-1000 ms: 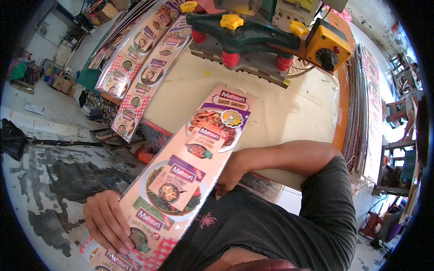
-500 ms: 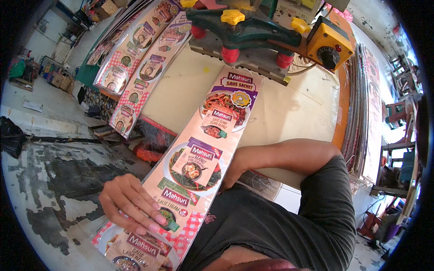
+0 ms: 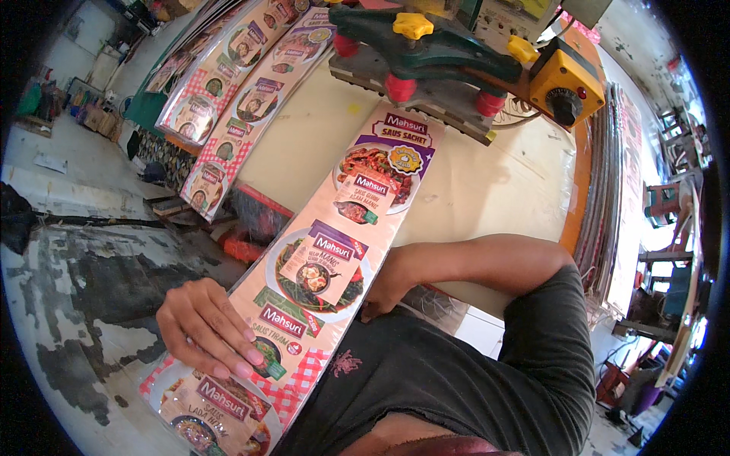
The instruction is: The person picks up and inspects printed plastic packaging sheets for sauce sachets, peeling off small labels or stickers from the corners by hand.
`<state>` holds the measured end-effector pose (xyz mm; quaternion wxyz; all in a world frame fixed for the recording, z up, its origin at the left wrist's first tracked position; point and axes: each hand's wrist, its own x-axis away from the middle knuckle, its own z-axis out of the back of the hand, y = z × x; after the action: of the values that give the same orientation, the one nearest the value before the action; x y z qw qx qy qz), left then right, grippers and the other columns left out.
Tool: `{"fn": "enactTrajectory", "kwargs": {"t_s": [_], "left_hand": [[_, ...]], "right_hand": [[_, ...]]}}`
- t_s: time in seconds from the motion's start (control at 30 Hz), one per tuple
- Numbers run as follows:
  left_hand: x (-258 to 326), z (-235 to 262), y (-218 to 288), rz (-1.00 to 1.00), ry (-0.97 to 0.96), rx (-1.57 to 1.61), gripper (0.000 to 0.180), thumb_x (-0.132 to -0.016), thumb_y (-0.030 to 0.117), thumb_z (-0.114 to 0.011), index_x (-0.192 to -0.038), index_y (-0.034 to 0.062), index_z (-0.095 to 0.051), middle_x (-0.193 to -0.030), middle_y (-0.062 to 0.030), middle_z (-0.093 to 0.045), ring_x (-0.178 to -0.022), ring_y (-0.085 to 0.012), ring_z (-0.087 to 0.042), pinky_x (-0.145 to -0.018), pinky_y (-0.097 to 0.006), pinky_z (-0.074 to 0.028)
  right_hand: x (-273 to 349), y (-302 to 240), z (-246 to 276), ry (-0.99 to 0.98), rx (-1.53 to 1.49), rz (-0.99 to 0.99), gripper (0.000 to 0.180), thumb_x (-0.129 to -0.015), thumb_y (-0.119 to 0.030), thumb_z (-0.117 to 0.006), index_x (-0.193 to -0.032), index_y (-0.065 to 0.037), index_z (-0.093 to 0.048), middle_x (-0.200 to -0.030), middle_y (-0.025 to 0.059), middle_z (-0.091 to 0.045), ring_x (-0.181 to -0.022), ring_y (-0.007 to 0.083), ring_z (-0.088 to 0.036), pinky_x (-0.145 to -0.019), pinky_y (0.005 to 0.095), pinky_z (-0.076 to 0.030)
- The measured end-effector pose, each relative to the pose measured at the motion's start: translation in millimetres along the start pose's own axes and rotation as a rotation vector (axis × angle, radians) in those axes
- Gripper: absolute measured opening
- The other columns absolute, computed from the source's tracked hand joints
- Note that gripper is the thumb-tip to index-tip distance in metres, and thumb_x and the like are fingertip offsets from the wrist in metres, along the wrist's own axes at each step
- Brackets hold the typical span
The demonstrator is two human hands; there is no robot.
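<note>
A long printed strip (image 3: pixel 312 266) in clear glossy wrap, showing food dishes and sauce sachets, slants from under the press to near my body. My left hand (image 3: pixel 209 327) grips its left edge, fingers together across the top face, thumb hidden. At the opposite edge my right hand (image 3: pixel 386 283) is closed with curled fingers against the strip; part of it is hidden by the strip. The strip's far end lies on the cream work surface (image 3: pixel 494 190), just before the heat press's dark green clamp bar (image 3: pixel 433 49) with its yellow knobs and red feet.
Similar printed strips (image 3: pixel 228 137) lie stacked at the left. More panels stand in a pile (image 3: pixel 616 205) at the right. A yellow control box (image 3: pixel 566 83) with a black knob juts out by the press. The worn grey floor (image 3: pixel 99 304) spreads at the left.
The strip's near end and my left hand have shifted slightly left. The press appears a little farther right as the view shifts. More of my right hand's curled fingers shows.
</note>
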<state>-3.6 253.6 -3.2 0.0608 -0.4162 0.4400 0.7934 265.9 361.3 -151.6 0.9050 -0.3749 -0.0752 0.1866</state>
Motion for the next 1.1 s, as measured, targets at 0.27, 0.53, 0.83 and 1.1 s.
{"fn": "enactTrajectory", "kwargs": {"t_s": [0.27,0.53,0.83,1.1], "left_hand": [[18.0,-0.6,-3.8,-0.053,0.088,-0.052,0.007,-0.097,0.003,-0.072,-0.102,-0.0010,-0.073,-0.108,-0.0239,-0.078,-0.100,-0.0336,-0.079,-0.089,-0.042,-0.064],[16.7,-12.7,7.5,-0.025,0.135,-0.089,0.007,-0.097,0.003,-0.071,-0.103,-0.0010,-0.074,-0.108,-0.0241,-0.078,-0.101,-0.0341,-0.079,-0.090,-0.042,-0.064],[13.1,1.1,2.8,0.014,0.014,-0.027,0.009,-0.098,0.002,-0.069,-0.103,-0.0021,-0.074,-0.108,-0.0249,-0.077,-0.101,-0.0354,-0.078,-0.088,-0.043,-0.064],[11.0,-1.1,1.0,0.008,0.036,-0.039,0.009,-0.098,0.002,-0.068,-0.103,-0.0025,-0.074,-0.108,-0.0254,-0.077,-0.100,-0.0357,-0.079,-0.086,-0.042,-0.065]], "right_hand": [[0.4,-12.7,21.5,-0.158,0.011,-0.047,0.079,-0.087,-0.038,-0.078,-0.147,0.004,-0.050,-0.150,0.0288,-0.053,-0.141,0.0440,-0.050,-0.121,0.0525,-0.038],[-4.8,1.0,0.6,-0.168,0.008,-0.001,0.070,-0.091,-0.039,-0.073,-0.143,0.004,-0.054,-0.142,0.0267,-0.060,-0.135,0.0415,-0.056,-0.116,0.0505,-0.043],[-1.2,8.1,-7.4,-0.030,0.063,0.045,0.082,-0.087,-0.043,-0.078,-0.150,0.000,-0.049,-0.151,0.0248,-0.055,-0.141,0.0408,-0.052,-0.120,0.0510,-0.040],[-1.4,0.6,1.8,-0.043,0.025,0.003,0.076,-0.089,-0.040,-0.076,-0.149,-0.001,-0.052,-0.149,0.0241,-0.057,-0.140,0.0411,-0.052,-0.120,0.0504,-0.039]]}}
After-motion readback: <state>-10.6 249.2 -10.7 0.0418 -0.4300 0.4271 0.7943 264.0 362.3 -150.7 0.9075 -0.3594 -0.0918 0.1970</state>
